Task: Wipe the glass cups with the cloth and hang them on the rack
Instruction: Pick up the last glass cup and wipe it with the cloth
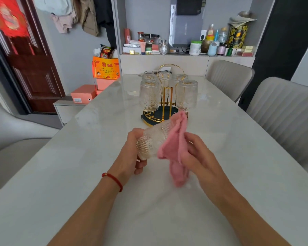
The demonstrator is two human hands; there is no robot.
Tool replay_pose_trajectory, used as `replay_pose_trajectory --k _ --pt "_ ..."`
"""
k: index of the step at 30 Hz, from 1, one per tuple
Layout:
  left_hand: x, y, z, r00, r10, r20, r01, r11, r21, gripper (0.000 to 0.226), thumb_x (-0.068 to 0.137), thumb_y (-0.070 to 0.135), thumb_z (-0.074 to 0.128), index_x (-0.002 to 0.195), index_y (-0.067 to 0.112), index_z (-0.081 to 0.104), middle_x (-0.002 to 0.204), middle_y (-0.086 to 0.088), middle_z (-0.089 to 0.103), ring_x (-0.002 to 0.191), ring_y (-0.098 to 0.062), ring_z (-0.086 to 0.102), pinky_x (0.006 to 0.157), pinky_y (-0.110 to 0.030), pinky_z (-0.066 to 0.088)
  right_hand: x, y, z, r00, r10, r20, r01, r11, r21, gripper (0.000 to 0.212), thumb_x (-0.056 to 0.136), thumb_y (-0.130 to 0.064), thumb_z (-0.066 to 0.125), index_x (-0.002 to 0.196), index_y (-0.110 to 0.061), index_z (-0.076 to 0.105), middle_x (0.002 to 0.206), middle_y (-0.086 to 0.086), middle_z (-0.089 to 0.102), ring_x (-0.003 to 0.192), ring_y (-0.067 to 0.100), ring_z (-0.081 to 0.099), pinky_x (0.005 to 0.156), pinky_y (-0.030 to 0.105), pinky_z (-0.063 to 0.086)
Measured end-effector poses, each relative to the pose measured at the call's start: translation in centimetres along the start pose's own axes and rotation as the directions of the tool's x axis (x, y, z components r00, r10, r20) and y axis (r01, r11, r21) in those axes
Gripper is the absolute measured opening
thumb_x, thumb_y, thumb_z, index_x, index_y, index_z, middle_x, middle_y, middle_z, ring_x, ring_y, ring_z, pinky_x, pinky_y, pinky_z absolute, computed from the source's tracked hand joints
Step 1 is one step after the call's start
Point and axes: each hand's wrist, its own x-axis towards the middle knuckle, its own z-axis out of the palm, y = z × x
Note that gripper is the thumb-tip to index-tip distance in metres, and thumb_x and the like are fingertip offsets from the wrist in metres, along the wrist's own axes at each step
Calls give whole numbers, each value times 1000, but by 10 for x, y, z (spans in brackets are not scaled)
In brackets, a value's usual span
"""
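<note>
Gripping the base end of a ribbed glass cup (154,139), the left hand (132,153) is curled closed around it, thumb side up, fingers wrapped beneath; a red string bracelet (113,180) sits on that wrist. Cup is held tilted, nearly on its side, above the table (60,183), mouth pointing away and to the right. The right hand (196,155) is pinched closed on a pink cloth (176,148), pressing it over the mouth end of the cup; the cloth's loose tail hangs down toward the tabletop.

Handling, as judged: the cup is rigid, thin-looking moulded glass, so brittle if knocked on the stone-like top. The vertical ribs give the fingers some purchase, but glass goes slick if damp. Best hold appears to be the one in use, around the thicker base, keeping pressure off the rim. Weight looks modest, one hand suffices. The cloth is soft, limp, fluffy; it conforms to the ribs and bunches easily.

Beyond the hands, further along the table, stands a gold wire rack (167,96) on a dark round base, with five matching cups (149,95) already hanging mouth-down on its prongs. Judgement: this is likely the last cup, wiping in progress, hanging not yet done. Threading the mouth over a prong among close neighbours risks glass-on-glass contact.
</note>
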Motion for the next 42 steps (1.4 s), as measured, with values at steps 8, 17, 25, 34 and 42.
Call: replay_pose_trajectory --k 8,17,25,34,42 --pt "-6 9 -15 994 -102 45 100 994 42 45 98 60 36 71 24 43 54 1 37 48 -13 24 42 -16 18 -6 -11 7 966 -1 257 119 888 -444 58 75 -47 84 116 -58 45 113 -51 52 100 -17 57 74 2 42" --pt "-12 11 -3 973 -170 159 125 958 260 55 96 66 31 68 18 35 49 4 27 47 -13 17 45 -21 15 -6 -2 13 954 53 296 145 780 -609 75 77 -72 65 136 -27 57 118 -21 64 98 -17 50 85 1 37" --pt "-11 8 9 994 -111 9 109 987 122 38 98 57 44 98 19 47 54 3 30 37 -9 27 37 -16 23 -10 -8 20 976 128 176 -67 948 -312 98 69 -98 14 75 -14 65 46 -11 54 46 1 55 53 8 40" --pt "-5 1 6 938 340 71 -348 911 223 50 94 45 40 80 -2 51 69 -8 43 60 -18 46 53 -30 37 -11 -16 24 829 517 215 -529 848 1 81 68 -86 12 43 -14 38 32 0 31 32 11 29 53 23 32" --pt "-4 -1 5 750 630 204 -645 624 442 38 92 46 28 95 25 59 77 -4 58 69 -18 57 58 -43 43 -2 -17 13 802 550 234 -598 728 335 99 66 -92 27 90 -2 59 57 11 33 39 17 18 35 19 23"
